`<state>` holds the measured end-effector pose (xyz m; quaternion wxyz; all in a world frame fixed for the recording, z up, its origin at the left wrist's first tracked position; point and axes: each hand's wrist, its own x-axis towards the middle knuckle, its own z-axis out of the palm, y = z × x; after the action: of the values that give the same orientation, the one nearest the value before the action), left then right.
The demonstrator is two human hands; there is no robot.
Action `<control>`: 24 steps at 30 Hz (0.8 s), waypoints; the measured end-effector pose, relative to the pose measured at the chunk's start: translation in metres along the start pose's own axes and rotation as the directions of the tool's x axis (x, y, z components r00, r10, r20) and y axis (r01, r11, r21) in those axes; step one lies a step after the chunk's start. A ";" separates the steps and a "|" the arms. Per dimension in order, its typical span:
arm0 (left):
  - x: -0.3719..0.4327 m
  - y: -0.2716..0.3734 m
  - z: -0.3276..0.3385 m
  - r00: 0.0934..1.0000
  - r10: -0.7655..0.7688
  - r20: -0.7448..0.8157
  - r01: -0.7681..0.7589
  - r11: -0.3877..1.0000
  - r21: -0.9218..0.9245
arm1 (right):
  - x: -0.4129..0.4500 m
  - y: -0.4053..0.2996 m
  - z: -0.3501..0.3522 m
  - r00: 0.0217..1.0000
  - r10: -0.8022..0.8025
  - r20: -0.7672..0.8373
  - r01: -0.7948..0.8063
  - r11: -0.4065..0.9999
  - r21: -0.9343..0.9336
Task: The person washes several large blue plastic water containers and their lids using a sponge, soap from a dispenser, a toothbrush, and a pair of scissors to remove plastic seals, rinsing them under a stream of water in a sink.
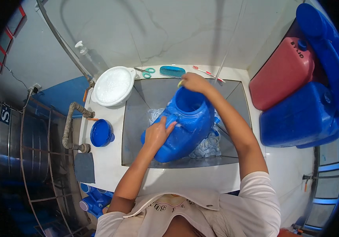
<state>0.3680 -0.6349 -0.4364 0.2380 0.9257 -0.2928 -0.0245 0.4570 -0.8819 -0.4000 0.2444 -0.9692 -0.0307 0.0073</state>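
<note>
A wet blue plastic jug [181, 139] with a wide round mouth is tilted over the grey sink [136, 148], suds on its shoulder. My left hand [158, 133] is closed around its handle. At the far side of the mouth, my right hand [193, 82] pinches something yellow, mostly hidden by the fingers. Under and beside the jug, a bunched white-and-blue mesh [206, 146] lies in the sink. On the back ledge are scissors with green handles [147, 73], a teal scrub brush [172, 71] and a red-and-white toothbrush [208, 73].
A white tub of suds [114, 86] stands at the back left, near a clear pump bottle [91, 59]. A blue round lid or funnel [100, 133] lies near the pipe and tap [74, 127]. Red [285, 71] and blue [296, 115] jerrycans stand at the right.
</note>
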 end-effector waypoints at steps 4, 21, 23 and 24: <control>0.003 -0.040 0.001 0.948 -0.318 -0.012 0.314 0.943 -0.113 | -0.053 -0.014 0.089 0.835 -0.177 -0.521 0.070 0.973 -0.218; 0.013 -0.112 0.023 0.838 -0.537 0.098 0.521 0.734 -0.437 | -0.145 -0.133 0.162 0.778 -0.541 -0.321 0.604 0.784 0.143; 0.019 -0.106 0.019 0.828 -0.536 0.162 0.537 0.678 -0.503 | -0.133 -0.136 0.157 0.747 -0.618 -0.245 0.656 0.745 0.119; 0.019 -0.108 0.017 0.826 -0.540 0.164 0.537 0.664 -0.521 | -0.128 -0.136 0.155 0.720 -0.662 -0.207 0.689 0.716 0.111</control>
<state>0.4384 -0.5755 -0.4992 0.4743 0.8630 0.0136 -0.1736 0.3176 -0.6970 -0.4720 0.3182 -0.8618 -0.3637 -0.1541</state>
